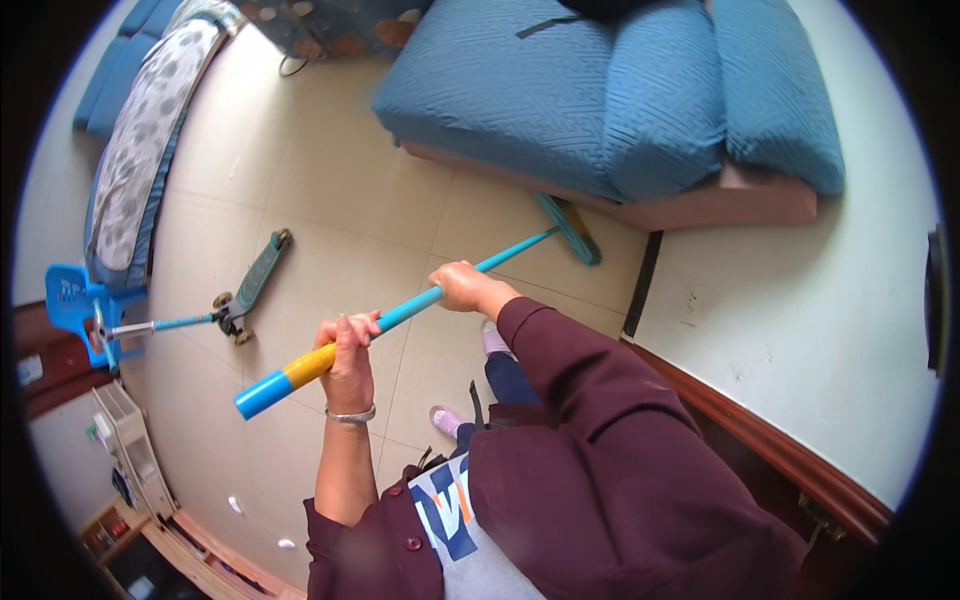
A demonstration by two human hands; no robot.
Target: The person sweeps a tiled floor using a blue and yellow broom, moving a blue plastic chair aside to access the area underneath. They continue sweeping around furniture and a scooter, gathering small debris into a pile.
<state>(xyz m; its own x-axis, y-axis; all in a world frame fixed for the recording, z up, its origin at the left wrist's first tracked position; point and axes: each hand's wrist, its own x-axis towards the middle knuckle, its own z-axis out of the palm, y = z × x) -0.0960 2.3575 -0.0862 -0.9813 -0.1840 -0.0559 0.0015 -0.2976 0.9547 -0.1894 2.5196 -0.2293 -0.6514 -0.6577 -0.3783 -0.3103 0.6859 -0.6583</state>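
Observation:
A broom [410, 307] with a teal, yellow and blue handle slants across the middle of the view. My left hand [348, 352] wraps the handle by its yellow band, close to the blue end, and a bracelet circles that wrist. Farther along, my right hand [464, 287] is closed round the teal part. The broom's teal head [568, 230] rests on the tiled floor [330, 190] beside the base of a blue-covered sofa [510, 90]. Part of the head's bristles is hard to make out.
On the left stands a kick scooter [248, 290], near a blue plastic chair [70, 300]. A long seat with a spotted cover [150, 140] lines the far left. White wall [770, 300] rises at right. Small white scraps [235, 505] lie on the floor near a low wooden cabinet [190, 550].

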